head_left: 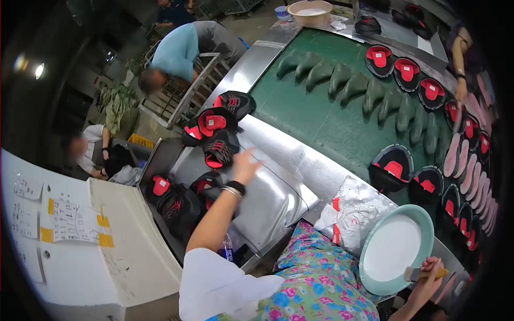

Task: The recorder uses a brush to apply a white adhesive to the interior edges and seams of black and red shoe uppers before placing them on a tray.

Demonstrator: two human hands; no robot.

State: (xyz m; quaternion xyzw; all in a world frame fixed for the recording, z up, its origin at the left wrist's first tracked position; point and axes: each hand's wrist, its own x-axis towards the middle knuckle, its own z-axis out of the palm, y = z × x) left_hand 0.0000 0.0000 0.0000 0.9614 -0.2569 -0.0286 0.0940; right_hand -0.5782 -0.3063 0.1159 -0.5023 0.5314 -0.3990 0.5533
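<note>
From above, the left hand point(245, 165) reaches out with fingers spread and empty, just short of the black-and-red shoes point(217, 134) piled on the steel table point(278, 155). The right hand point(428, 275) is closed round a brush point(423, 274) at the rim of a bowl point(369, 270) of white glue. To my eye the pick goes best taking the nearest shoe point(220, 150) by its edge, keeping the brush over the bowl so nothing drips on the green belt point(321, 117).
</note>
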